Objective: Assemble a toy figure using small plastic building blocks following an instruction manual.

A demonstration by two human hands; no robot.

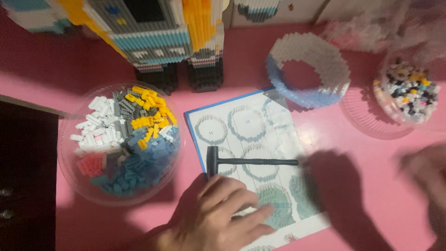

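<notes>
Resting flat, the left hand (220, 216) has its grip spread, fingers pressing the instruction sheet (253, 153) on the pink tabletop (353, 186); nothing pinched. Right hand (425, 174) blurred, grip unreadable. Small black hammer (246, 161) lies on the sheet just above the fingers: light and rigid by the look, best taken along the slim handle. Bowl of loose bricks (118, 142) to the left.

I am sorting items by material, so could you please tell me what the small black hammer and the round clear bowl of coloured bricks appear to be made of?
The small black hammer looks like moulded plastic: uniformly black, matte, with a ribbed handle, though metal cannot be excluded. The round clear bowl seems thin transparent plastic, as the pink table shows through its glossy rim.
</notes>
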